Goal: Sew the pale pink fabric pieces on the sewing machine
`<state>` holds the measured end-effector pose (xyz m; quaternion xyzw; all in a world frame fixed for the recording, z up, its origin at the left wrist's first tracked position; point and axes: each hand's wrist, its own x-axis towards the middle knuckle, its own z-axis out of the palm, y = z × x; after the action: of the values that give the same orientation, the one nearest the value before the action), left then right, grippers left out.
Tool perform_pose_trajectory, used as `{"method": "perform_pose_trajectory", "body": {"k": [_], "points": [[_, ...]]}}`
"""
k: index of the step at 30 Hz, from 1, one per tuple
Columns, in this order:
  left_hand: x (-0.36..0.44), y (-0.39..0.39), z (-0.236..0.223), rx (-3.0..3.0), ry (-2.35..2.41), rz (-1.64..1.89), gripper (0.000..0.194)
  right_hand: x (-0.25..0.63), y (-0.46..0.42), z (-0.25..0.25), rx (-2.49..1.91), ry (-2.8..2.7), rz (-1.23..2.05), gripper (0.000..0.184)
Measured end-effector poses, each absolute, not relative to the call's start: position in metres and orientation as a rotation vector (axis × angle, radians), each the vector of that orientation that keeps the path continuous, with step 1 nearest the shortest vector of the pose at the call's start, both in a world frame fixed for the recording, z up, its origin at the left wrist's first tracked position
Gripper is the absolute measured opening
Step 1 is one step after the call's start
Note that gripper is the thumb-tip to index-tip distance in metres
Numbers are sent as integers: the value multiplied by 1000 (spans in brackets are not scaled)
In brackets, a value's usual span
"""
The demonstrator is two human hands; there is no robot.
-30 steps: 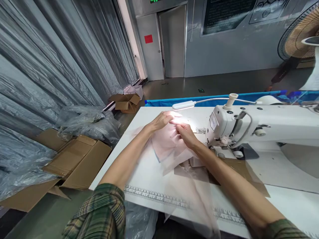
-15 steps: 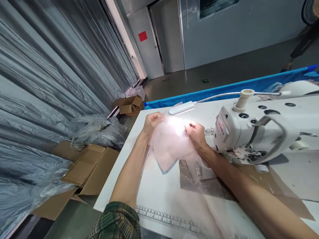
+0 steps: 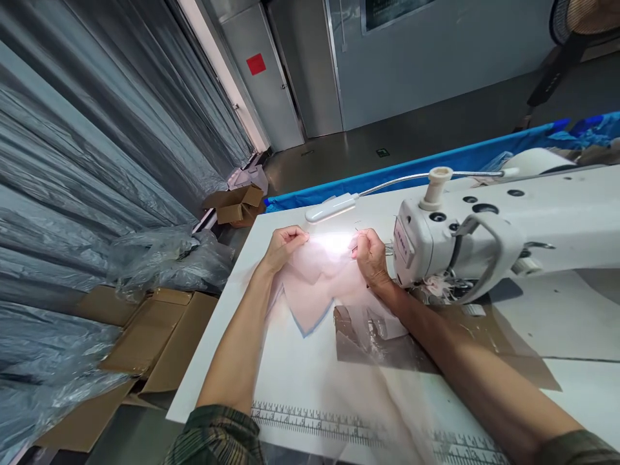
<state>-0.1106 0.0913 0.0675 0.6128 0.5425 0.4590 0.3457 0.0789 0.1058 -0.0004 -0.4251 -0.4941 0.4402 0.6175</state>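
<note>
A thin, sheer pale pink fabric (image 3: 310, 294) with a bluish edge at its pointed corner lies over the white table. My left hand (image 3: 285, 248) pinches its far left edge, fingers closed. On the other side my right hand (image 3: 371, 256) is closed on the same edge, so the strip between them is held up under the lamp. Glare from the lamp head (image 3: 331, 208) washes out the cloth there. Just right of my right hand stands the white sewing machine (image 3: 436, 242). Loose sheer cloth trails toward me under my right forearm.
A ruler strip (image 3: 314, 423) runs along the table's near edge. Brown board (image 3: 513, 342) under clear film lies below the machine. Cardboard boxes (image 3: 150, 332) and clear plastic bags (image 3: 165, 261) are on the floor at left. Blue sheeting (image 3: 411, 169) borders the table's far side.
The camera view has swung right, shifting everything leftward. The fabric's far edge has been raised and part of it now folds over between my hands. Both hands keep their hold.
</note>
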Motion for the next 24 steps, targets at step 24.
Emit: {"method": "perform_pose_trajectory", "body": {"k": [24], "points": [[-122, 96, 59, 1510, 1437, 1139, 24, 84, 98, 10, -989, -1167, 1141, 14]]}}
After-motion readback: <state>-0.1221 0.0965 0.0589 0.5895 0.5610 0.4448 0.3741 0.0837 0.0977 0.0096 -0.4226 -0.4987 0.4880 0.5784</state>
